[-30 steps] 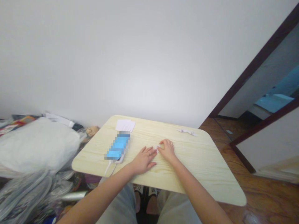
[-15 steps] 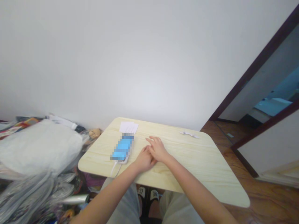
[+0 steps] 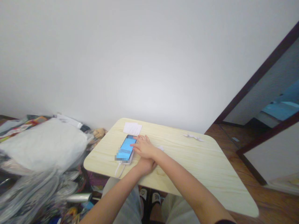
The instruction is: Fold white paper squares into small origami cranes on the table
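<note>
Head view: right hand (image 3: pixel 143 147) sits with its fingers slightly apart, tips touching the smartphone (image 3: pixel 126 148), which lies on the pale wooden table (image 3: pixel 201 155) at lower centre; left hand (image 3: pixel 146 166) rests beneath, its fingers hidden.

Bright, even light, with the edges bent by wide-angle distortion.

Single head-worn view, looking forward and steeply down from just behind the near edge of a pale wood-grain table (image 3: pixel 187 168). Table is seen close, lower centre; white wall (image 3: pixel 149 62) fills the far upper frame, dark door frame (image 3: pixel 257 74) is cut off at right.
</note>
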{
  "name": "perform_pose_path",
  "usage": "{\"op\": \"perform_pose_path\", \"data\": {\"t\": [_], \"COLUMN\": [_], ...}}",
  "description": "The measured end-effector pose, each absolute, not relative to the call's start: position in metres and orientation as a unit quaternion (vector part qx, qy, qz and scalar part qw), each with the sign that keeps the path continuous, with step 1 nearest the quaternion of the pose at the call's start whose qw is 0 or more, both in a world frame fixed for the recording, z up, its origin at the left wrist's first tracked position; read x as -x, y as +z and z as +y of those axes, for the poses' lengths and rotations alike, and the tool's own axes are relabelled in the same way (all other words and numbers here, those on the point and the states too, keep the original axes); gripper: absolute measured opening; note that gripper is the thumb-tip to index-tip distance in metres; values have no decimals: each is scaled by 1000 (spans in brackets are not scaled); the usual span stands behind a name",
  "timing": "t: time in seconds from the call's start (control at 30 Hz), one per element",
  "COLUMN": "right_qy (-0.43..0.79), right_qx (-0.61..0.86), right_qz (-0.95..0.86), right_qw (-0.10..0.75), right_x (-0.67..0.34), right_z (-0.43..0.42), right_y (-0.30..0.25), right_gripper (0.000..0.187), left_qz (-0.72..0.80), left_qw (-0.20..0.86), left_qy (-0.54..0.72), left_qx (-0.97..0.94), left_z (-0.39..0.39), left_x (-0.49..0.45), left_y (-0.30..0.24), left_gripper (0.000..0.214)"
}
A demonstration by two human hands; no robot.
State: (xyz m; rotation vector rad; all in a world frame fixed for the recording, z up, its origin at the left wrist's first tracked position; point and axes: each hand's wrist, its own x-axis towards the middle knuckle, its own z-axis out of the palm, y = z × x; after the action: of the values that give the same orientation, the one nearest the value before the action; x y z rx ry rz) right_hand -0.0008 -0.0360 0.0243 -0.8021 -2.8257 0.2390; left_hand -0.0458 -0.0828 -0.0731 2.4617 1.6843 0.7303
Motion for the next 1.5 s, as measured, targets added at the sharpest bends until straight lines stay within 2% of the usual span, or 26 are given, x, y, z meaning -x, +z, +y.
{"op": "perform_pose_path", "data": {"t": [0.1,0.3,0.47,0.63,0.83,1.0,1.13,1.23,1.4,1.5], "right_qy": [90,135,180,179,146,147,229,331,501,539], "right_qx": [277,276,308,275,317,355,390,414,385,371], "right_qz": [-951,-931,-917,-931,-920,-900,-852,-778,-680,-647], "right_qw": [103,199,177,160,179,205,266,335,372,391], "right_x": [0,-34,-96,-132,-132,-133,-137,-139,-141,-144], "right_z": [-32,-9,1,-14,-23,-27,-29,-28,-22,-20], "right_y": [25,28,17,-2,-13,-13,-15,-18,-18,-15], "right_gripper": [33,31,25,40,25,22,21,20,32,25], "left_qz": [532,482,488,491,508,579,584,553,509,487], "left_qw": [59,111,122,121,125,120,185,269,385,452], "left_qy": [225,231,242,246,259,291,331,408,500,511], "left_qx": [-814,-838,-830,-827,-812,-752,-717,-675,-585,-545], "left_z": [-88,-95,-93,-90,-88,-82,-71,-60,-42,-38], "left_x": [51,60,62,61,56,50,43,37,28,22], "left_y": [-56,-32,-33,-30,-23,-18,-18,-22,-24,-18], "left_gripper": [58,33,32,29,32,32,21,18,23,30]}}
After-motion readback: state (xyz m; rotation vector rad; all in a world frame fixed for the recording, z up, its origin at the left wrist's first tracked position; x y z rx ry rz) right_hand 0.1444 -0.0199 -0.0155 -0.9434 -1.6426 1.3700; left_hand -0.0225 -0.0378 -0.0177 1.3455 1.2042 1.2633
